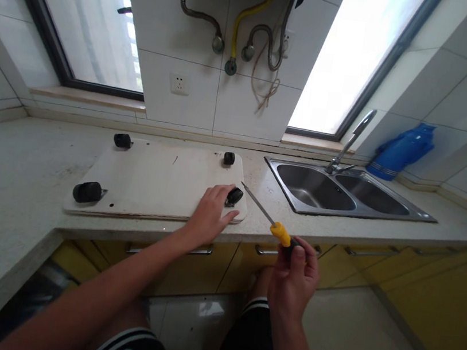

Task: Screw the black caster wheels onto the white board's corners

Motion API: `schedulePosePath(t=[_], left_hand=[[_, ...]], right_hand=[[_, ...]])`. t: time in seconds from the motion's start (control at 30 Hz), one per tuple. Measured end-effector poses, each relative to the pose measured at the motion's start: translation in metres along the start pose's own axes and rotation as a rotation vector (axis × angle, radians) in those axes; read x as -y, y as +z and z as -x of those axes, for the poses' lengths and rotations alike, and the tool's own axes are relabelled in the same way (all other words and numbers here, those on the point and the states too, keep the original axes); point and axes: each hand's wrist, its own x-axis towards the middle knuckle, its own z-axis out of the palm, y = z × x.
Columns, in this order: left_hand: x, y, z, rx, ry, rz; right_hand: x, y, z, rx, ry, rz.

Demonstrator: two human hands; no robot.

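Observation:
A white board (163, 179) lies flat on the counter with several black caster wheels on its upper face. At its front right corner, my left hand (210, 209) has its fingers and thumb on either side of a black caster wheel (234, 196), touching it. My right hand (294, 279) is closed round the black end of a screwdriver (280, 232) with a yellow and black handle. The screwdriver's metal shaft slants up and left, its tip just right of that caster and seemingly apart from it. Other casters sit at the front left (87, 192), back left (122, 140) and back right (229, 158).
A double steel sink (298, 207) with a tap (354, 137) is set into the counter (12, 167) on the right. A blue object, perhaps folded plastic (402, 151), leans in the corner. Pipes (242, 17) hang on the wall; yellow cabinets (189, 273) stand below.

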Motion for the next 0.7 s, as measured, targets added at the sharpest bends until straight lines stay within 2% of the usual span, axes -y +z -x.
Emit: schedulePosePath(t=[0.13,0.27,0.37,0.5,0.63,0.7], left_hand=[[-0.009,0.042,0.006,-0.108,0.057,-0.195],[-0.004,0.057,0.019,-0.193,0.128,-0.305],[0.005,0.061,0.031,-0.214,0.215,-0.376],[0.012,0.065,0.041,-0.317,0.334,-0.574],[0.014,0.069,0.044,-0.367,0.432,-0.713],[0.016,0.071,0.044,-0.372,0.455,-0.733]], right_hand=[[0.029,0.022,-0.041,-0.029,-0.184,0.012],[0.051,0.056,-0.074,0.043,-0.403,0.032],[0.057,0.090,-0.094,0.206,-0.586,0.131],[0.057,0.135,-0.111,0.475,-0.823,0.385],[0.057,0.171,-0.112,0.778,-0.860,0.609],[0.058,0.183,-0.109,0.882,-0.869,0.719]])
